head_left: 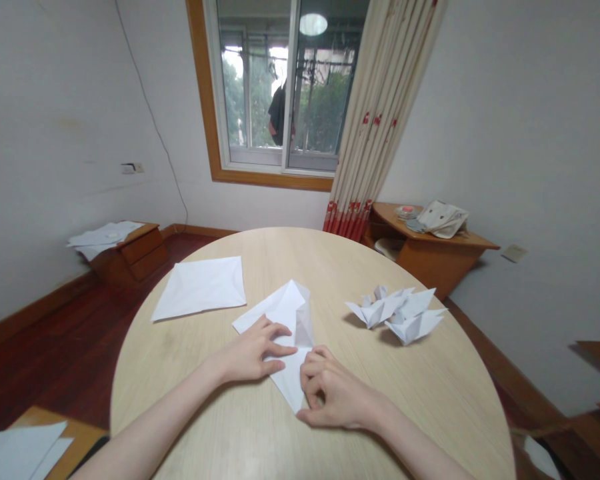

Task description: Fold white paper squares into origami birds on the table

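Observation:
A partly folded sheet of white paper (277, 303) lies on the round table in front of me, with a raised flap on its right side and a point toward me. My left hand (255, 350) rests on the paper's left part, fingers spread and pressing it down. At the lower right edge, my right hand (335, 390) has its fingers curled and closed on the paper's border, close to the near tip. The exact pinch is partly hidden by the fingers.
Several folded paper figures (405, 313) stand at the table's right. Flat white sheets (205, 287) lie at the back left of the wooden table (220, 427). A corner desk (430, 247) holds a cloth bag (443, 219). Papers (20, 450) lie on a surface at lower left.

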Action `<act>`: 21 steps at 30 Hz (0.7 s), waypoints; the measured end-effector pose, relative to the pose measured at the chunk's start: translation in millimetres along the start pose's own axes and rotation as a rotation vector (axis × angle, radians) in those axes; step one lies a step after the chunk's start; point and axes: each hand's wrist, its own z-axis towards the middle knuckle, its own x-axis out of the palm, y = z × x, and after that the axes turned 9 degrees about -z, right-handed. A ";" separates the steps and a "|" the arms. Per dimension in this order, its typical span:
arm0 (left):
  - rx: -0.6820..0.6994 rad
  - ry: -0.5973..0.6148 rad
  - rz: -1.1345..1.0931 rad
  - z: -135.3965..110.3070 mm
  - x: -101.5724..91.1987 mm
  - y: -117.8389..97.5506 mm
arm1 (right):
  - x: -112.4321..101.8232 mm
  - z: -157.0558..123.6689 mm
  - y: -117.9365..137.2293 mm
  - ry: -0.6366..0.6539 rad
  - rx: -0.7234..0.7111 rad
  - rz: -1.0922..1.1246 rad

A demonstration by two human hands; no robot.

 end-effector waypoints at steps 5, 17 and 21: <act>0.001 -0.018 -0.008 -0.3 -0.5 -1.1 | 0.4 -0.5 -0.7 0.004 0.011 -0.042; -0.030 -0.076 0.026 -2.6 -0.7 -6.9 | -14.4 -4.5 -21.3 -0.349 -0.016 -0.170; -0.003 -0.131 0.006 -2.2 0.9 -6.4 | -17.2 -6.4 -25.2 -0.489 -0.055 -0.291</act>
